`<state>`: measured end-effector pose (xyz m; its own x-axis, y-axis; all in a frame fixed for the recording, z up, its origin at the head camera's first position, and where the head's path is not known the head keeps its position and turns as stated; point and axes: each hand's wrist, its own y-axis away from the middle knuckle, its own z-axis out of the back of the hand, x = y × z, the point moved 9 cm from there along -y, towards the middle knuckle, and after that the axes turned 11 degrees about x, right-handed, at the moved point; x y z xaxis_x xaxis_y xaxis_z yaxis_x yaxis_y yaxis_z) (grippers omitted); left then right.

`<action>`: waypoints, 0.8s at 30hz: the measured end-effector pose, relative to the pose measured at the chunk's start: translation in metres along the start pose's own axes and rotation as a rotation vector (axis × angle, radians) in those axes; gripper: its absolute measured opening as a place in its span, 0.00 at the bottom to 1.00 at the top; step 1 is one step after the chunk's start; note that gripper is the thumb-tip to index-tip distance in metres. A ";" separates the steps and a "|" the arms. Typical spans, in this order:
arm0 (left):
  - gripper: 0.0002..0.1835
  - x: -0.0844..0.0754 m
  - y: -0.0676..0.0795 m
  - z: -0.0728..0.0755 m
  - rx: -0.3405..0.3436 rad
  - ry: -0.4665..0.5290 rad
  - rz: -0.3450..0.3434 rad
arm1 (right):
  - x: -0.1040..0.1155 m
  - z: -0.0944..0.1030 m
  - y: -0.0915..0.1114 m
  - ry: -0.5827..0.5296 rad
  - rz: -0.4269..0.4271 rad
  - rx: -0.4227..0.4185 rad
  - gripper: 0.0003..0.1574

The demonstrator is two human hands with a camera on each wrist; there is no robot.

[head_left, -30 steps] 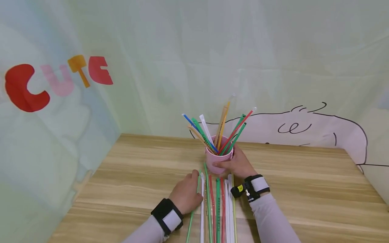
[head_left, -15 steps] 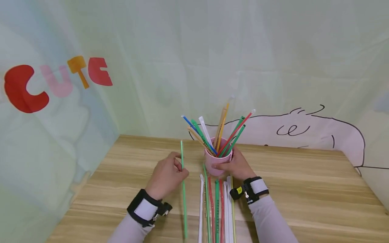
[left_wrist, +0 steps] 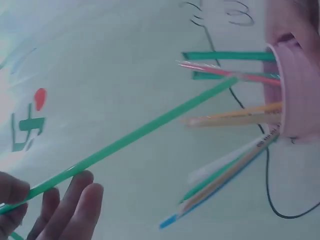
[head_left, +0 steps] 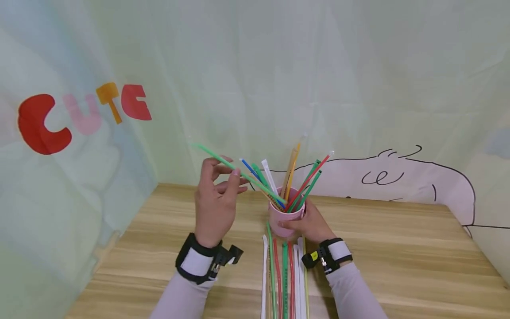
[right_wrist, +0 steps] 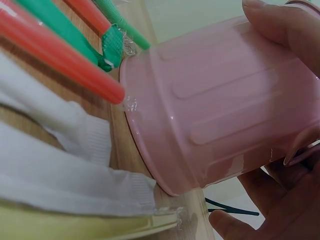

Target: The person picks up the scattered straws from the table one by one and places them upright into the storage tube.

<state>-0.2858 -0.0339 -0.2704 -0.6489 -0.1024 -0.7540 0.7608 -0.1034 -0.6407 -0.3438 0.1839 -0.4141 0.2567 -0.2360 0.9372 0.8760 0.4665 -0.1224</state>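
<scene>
Between thumb and fingers my left hand [head_left: 215, 206] pinches a green straw [head_left: 217, 157], raised above the table and slanting down to the right. Its lower end overlaps the mouth of a small pink bucket [head_left: 282, 218] in the head view; in the left wrist view that end shows in front of the bucket's opening, among the other straws' tips. My right hand [head_left: 314, 223] grips the bucket's right side, thumb across its front. Inside stand a blue straw [head_left: 249, 166], a red straw [head_left: 321, 164], a white wrapped straw [head_left: 268, 173] and several others, fanned outward.
Several straws lie side by side before the bucket, among them a white one [head_left: 264, 274], a green wrapped one [head_left: 284, 277] and a yellow one [head_left: 306, 288]. The wooden table [head_left: 398, 257] ends at a printed cloth backdrop [head_left: 358, 88].
My left hand has lifted the green straw from the left end of the row, then tilted it toward the bucket. My right hand keeps holding the bucket in place.
</scene>
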 end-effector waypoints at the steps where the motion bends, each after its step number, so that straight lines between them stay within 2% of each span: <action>1: 0.12 0.005 -0.001 -0.006 0.005 -0.030 0.009 | 0.000 0.000 0.001 0.003 -0.010 -0.007 0.53; 8: 0.11 0.048 0.001 -0.045 0.114 -0.290 0.121 | -0.006 -0.002 -0.003 -0.004 0.025 0.002 0.54; 11: 0.10 0.068 0.007 -0.054 0.164 -0.360 0.178 | -0.009 -0.002 -0.003 -0.001 0.025 0.004 0.54; 13: 0.10 0.080 0.012 -0.054 0.177 -0.392 0.222 | -0.011 -0.002 -0.003 0.004 0.013 0.001 0.54; 17: 0.12 0.101 0.020 -0.050 0.199 -0.409 0.304 | -0.011 0.000 -0.001 0.021 -0.016 -0.009 0.54; 24: 0.24 0.125 0.023 -0.055 0.291 -0.377 0.370 | -0.009 0.003 0.000 0.024 -0.023 -0.025 0.55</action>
<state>-0.3485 0.0050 -0.3877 -0.3418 -0.5214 -0.7819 0.9368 -0.2554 -0.2392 -0.3470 0.1884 -0.4212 0.2461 -0.2671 0.9317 0.8914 0.4397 -0.1094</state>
